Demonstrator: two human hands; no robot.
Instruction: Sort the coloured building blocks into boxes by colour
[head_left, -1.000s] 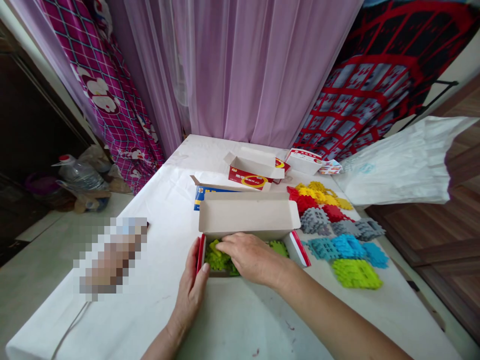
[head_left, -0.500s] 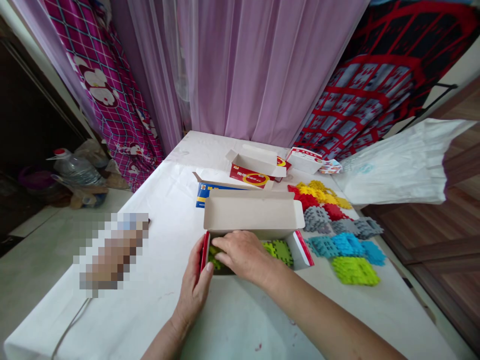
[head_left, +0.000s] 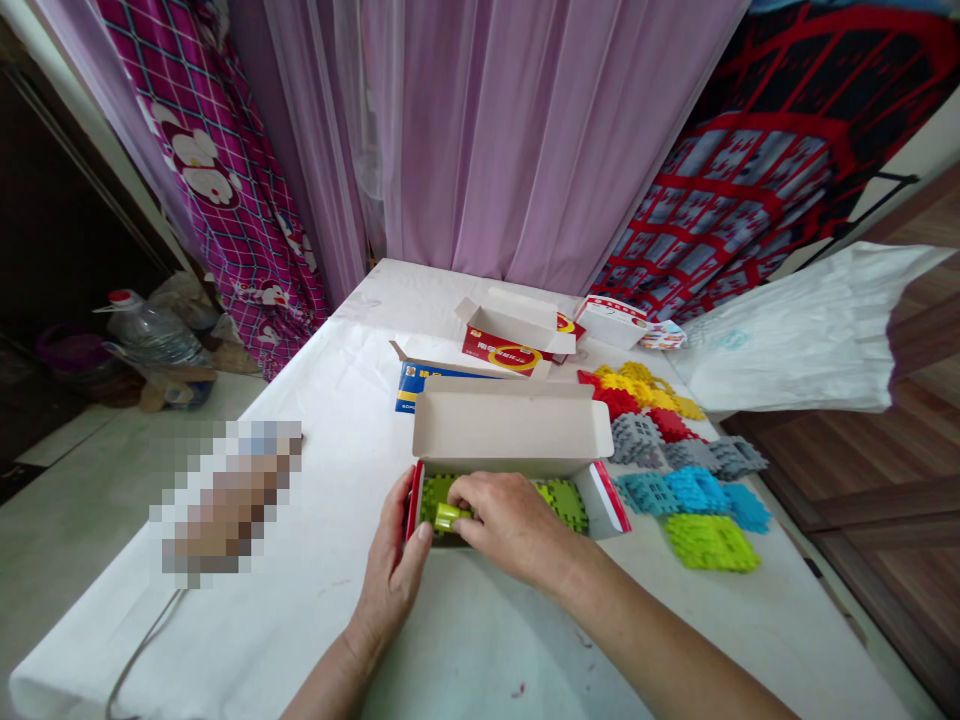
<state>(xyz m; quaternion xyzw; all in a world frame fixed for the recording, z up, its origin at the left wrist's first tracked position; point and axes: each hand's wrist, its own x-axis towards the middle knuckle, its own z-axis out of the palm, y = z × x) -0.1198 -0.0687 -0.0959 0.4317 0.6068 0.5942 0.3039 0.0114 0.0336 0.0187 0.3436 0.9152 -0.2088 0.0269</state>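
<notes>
Held between the thumb and fingers of the right hand (head_left: 501, 522), as a small, glossy lime-green plastic piece (head_left: 448, 517) is, it sits over green notched plastic tiles (head_left: 562, 502) inside the left part of an open, pale-lined cardboard box with red edges (head_left: 604, 500). Against that box's left end rests the left hand (head_left: 396, 560), thumb spread from its fingers. Behind stand a blue cardboard box (head_left: 410, 388) and an open red cardboard box (head_left: 510, 352), while bright lime-green plastic tiles (head_left: 711, 543) lie rightward on the white-covered tabletop (head_left: 315, 620).
</notes>
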